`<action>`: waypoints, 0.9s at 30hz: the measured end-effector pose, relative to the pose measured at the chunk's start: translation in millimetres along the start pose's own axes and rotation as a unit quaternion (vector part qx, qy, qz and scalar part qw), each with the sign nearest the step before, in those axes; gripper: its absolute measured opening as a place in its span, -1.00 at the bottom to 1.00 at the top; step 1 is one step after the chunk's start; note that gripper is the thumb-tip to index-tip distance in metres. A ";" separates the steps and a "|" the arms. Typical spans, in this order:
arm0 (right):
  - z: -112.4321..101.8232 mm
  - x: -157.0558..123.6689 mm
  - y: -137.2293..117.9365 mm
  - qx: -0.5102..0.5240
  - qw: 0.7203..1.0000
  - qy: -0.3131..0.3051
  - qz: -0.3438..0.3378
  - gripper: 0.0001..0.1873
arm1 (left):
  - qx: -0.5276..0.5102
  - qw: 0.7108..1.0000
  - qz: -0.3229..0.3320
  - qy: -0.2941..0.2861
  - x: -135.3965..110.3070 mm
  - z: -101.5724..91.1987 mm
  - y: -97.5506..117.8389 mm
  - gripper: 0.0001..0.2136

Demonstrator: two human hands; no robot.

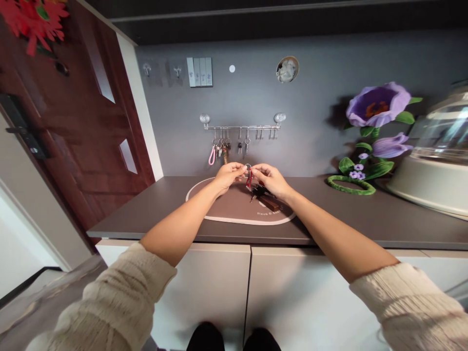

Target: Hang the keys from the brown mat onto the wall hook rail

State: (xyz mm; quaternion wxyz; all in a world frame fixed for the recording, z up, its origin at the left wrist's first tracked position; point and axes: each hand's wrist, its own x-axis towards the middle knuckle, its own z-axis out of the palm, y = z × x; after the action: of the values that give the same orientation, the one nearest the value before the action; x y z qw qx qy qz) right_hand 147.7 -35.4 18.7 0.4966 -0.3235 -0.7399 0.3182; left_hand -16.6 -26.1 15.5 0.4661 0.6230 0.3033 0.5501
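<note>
My left hand [229, 176] and my right hand [269, 179] meet above the mat, fingertips closed on either side of a small metal key ring [248, 166]. From the ring hangs a short red cord [249, 183]; what else is on it is too small to make out. Just below my right hand, a bunch of dark keys with a brown fob [271, 204] lies on the brown oval mat [234, 213]. Behind my hands, a clear hook rail [241, 127] on the wall carries several key rings, one with a pink loop [212, 155].
Purple knitted flowers [378, 107] with a green ring base stand at the right, beside a large clear-domed white container [427, 175]. A dark red door [87, 112] is on the left. The grey counter [153, 204] tops white cabinets [204, 287]; a dark shelf [300, 19] hangs overhead.
</note>
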 end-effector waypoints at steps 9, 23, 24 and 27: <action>1.5 0.6 1.4 0.028 1.000 -0.007 0.000 -0.71 | 0.003 1.000 0.019 -0.001 1.6 0.7 -3.8 -0.66; 4.5 0.9 -5.3 0.097 0.994 0.041 0.021 -0.75 | -0.008 0.999 0.042 0.021 3.1 2.8 -6.6 -0.67; 4.6 1.4 -6.2 0.106 0.993 0.045 0.022 -0.76 | -0.013 0.999 0.038 0.023 3.5 2.6 -7.3 -0.66; 3.8 4.3 -7.7 0.144 0.988 0.055 0.030 -0.77 | -0.019 0.999 0.027 0.042 3.8 2.1 -9.2 -0.66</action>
State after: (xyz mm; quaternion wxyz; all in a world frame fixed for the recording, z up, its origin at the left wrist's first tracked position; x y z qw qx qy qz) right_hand 141.6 -37.1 25.9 0.5680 -0.2877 -0.6481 0.4178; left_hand -12.5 -19.7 8.7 0.4502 0.5983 0.2949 0.5937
